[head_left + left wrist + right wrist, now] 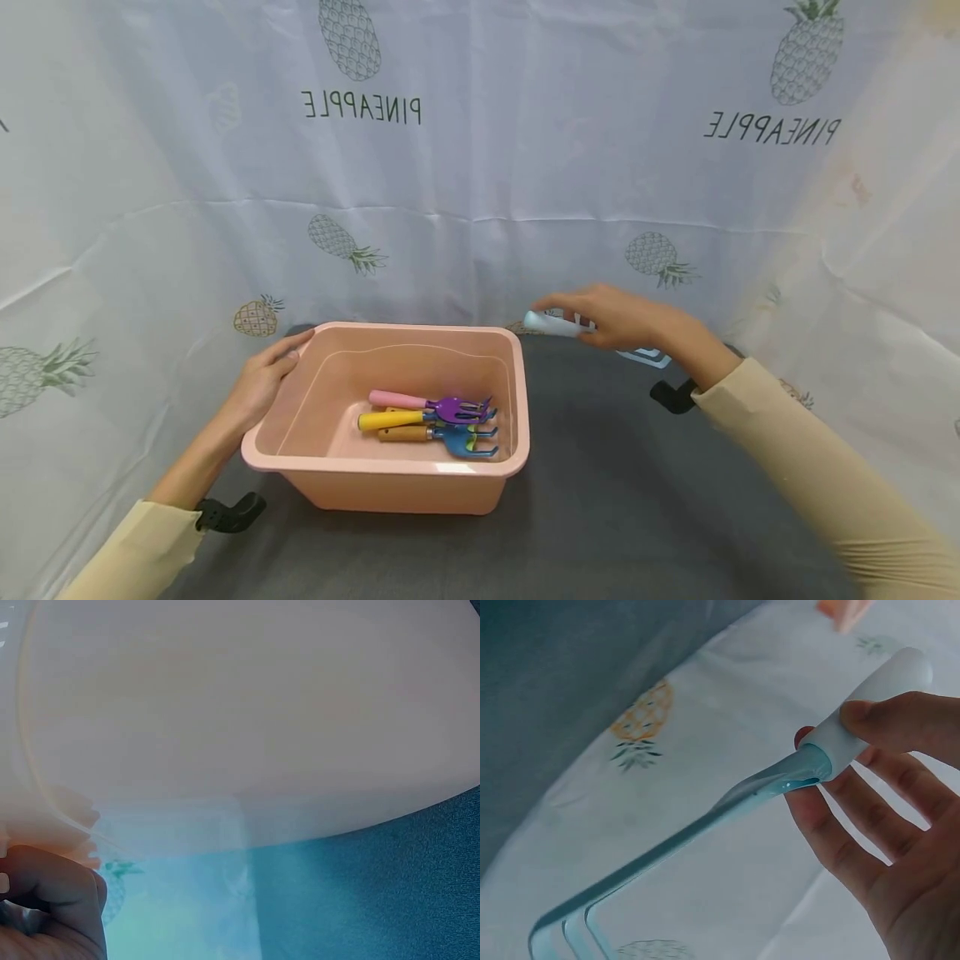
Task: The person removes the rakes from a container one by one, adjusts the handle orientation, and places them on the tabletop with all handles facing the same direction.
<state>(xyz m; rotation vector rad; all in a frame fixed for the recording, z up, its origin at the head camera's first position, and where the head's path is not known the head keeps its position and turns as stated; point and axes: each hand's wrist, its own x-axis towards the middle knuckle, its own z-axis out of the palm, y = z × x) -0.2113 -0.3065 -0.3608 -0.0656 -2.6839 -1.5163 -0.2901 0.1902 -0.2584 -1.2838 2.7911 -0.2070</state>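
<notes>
A salmon-pink plastic basin (390, 493) stands on the dark table, left of centre in the head view. My left hand (262, 379) grips its left rim near the back corner; in the left wrist view the curled fingers (56, 889) show beside the pale basin wall. Off the basin's right side, my right hand (630, 321) holds a light-blue hand rake (727, 806) in the air. Its thumb and fingers pinch the whitish handle (889, 694), and the bent tines point away. Inside the basin lie a pink-handled purple fork (453, 408), a yellow-handled tool (393, 421) and a wooden-handled blue rake (457, 440).
A white cloth (480, 158) with pineapple prints hangs behind and beside the dark grey tabletop (600, 500). Each wrist carries a black strap, the left strap (231, 512) close to the basin's front left side.
</notes>
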